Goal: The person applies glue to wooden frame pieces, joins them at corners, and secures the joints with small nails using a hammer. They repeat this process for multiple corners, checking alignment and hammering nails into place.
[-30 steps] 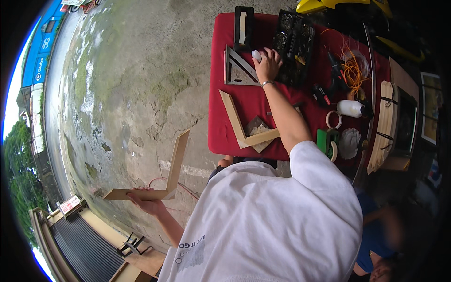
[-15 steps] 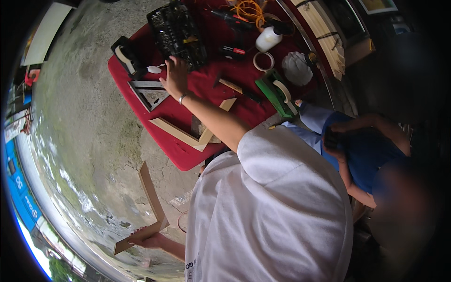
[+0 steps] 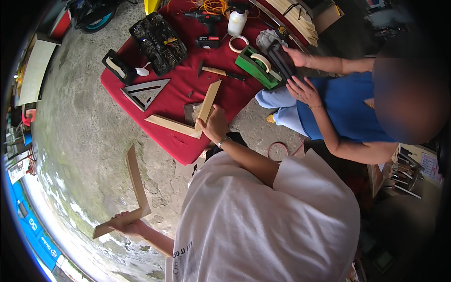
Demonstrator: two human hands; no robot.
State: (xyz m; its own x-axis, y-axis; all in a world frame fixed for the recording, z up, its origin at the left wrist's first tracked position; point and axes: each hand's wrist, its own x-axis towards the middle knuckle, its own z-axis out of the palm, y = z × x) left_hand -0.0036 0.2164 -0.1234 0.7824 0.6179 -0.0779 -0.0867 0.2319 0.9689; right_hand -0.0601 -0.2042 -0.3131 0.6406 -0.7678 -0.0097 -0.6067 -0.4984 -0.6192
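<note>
My left hand holds an L-shaped wooden frame piece by its shorter arm, out over the concrete at the left. My right hand grips a second L-shaped wooden frame piece near its corner; this one lies on the red-covered table. Under it sits a small flat plate, partly hidden. Beyond are a metal triangular square and a hammer with a wooden handle.
An open black toolbox, a drill, a tape roll, a white bottle and a green tape dispenser occupy the table. At the right stands another person in blue, both hands on a dark flat object.
My right hand has come back from beside the toolbox and taken hold of the wooden piece on the table. The other person's dark object now shows beside the table. My view has shifted.
</note>
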